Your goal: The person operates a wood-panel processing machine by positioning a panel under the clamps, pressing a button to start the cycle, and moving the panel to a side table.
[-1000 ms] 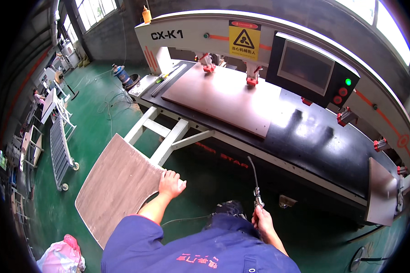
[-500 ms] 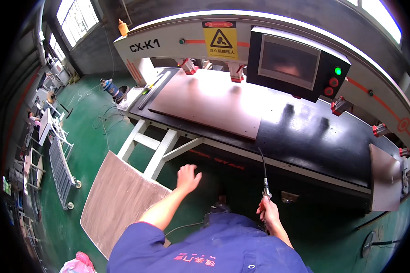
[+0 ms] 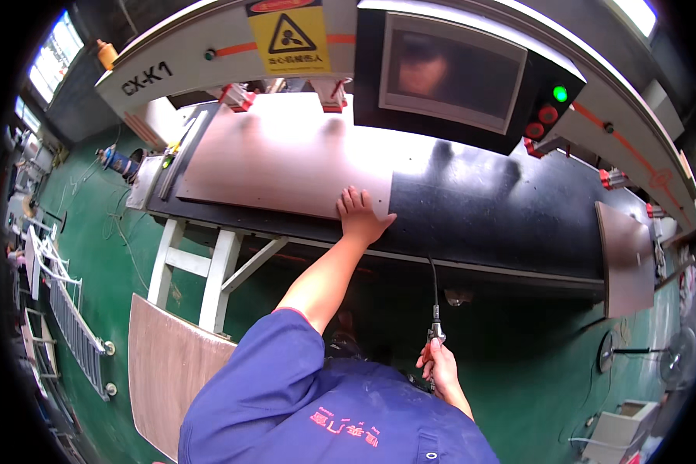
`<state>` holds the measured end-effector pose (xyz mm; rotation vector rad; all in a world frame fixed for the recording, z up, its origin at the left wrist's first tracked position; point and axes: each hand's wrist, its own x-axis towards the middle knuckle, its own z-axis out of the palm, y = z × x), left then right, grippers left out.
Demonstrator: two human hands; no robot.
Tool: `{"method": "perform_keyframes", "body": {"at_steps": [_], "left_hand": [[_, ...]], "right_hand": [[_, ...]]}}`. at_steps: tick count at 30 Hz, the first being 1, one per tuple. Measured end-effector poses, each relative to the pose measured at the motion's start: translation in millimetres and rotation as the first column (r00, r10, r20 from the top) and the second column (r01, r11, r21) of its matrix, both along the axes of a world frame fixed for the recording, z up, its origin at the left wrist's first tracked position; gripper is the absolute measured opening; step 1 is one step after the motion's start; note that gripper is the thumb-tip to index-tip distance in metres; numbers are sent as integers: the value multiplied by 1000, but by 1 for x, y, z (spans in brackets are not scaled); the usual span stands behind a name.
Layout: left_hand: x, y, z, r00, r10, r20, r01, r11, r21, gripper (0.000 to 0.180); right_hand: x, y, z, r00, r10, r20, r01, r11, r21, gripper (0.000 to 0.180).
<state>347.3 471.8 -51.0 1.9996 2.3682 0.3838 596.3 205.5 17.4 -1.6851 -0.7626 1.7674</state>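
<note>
My left hand (image 3: 363, 220) reaches forward with its fingers spread, resting on the near right corner of a brown flat panel (image 3: 274, 166). That panel lies on the black bed (image 3: 495, 213) of a large machine, covering its left half. Low in front of my body, my right hand (image 3: 445, 370) is closed round an air blow gun (image 3: 437, 331). The gun has a metal body and a thin dark nozzle tube that points up toward the bed's front edge. My palm and fingers partly hide its handle.
A white gantry (image 3: 162, 73) with red-tipped clamps and a screen (image 3: 452, 73) spans the bed. Wood-grain panel (image 3: 166, 371) stands by the white frame legs at left; another brown panel (image 3: 628, 263) is at the bed's right end. A slatted rack (image 3: 77, 332) stands far left.
My left hand has moved forward and right, from above the floor onto the panel's corner. The view has shifted closer to the machine. My right hand still holds the air blow gun.
</note>
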Motion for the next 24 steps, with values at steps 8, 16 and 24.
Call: {"method": "perform_keyframes", "body": {"at_steps": [8,16,24], "left_hand": [[5,-25,6,999,-41,-19,40,998,-53,93],[1,-104,14,990,-138,-6,137,987,-86,92],[5,-181,23,974,-227,21,227,965,-131,94]], "right_hand": [[10,-18,-9,999,-23,22,23,1000,17,41],[7,-16,-8,1000,-2,1,2,997,79,44],[30,-20,-12,994,-81,-67,87,992,95,41]]}}
